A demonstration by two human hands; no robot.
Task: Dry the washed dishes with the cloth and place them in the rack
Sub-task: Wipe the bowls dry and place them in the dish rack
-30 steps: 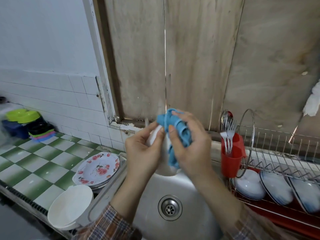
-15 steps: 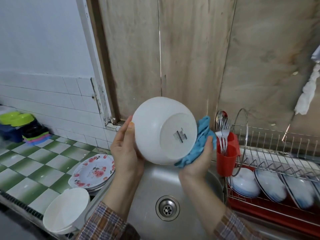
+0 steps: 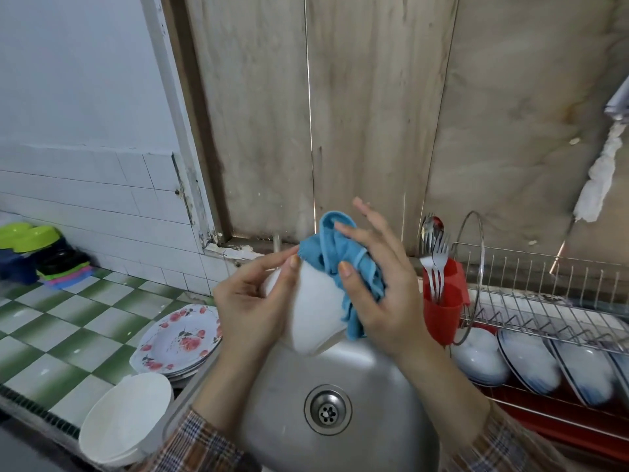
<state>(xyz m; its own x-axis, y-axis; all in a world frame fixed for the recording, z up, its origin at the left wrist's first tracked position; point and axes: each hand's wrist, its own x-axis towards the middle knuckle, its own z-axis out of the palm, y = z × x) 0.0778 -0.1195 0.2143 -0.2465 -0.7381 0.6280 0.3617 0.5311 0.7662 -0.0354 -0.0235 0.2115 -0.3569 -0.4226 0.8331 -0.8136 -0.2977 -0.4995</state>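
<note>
Nearest, a steel sink (image 3: 374,403) lies below both hands. Above it, the left hand (image 3: 252,301) curls fingers and thumb round a tilted white bowl (image 3: 316,308). The right hand (image 3: 384,294) presses a blue cloth (image 3: 326,250) against the bowl's wall, thumb pinching the cloth, outer fingers spread. Farther right, the rack (image 3: 544,294) holds dishes on edge.

The interior of the white bowl (image 3: 315,311) is hidden, its rim covered by the left hand (image 3: 252,301) and blue cloth (image 3: 337,257); the dish rack (image 3: 561,301) runs off the right edge.
</note>
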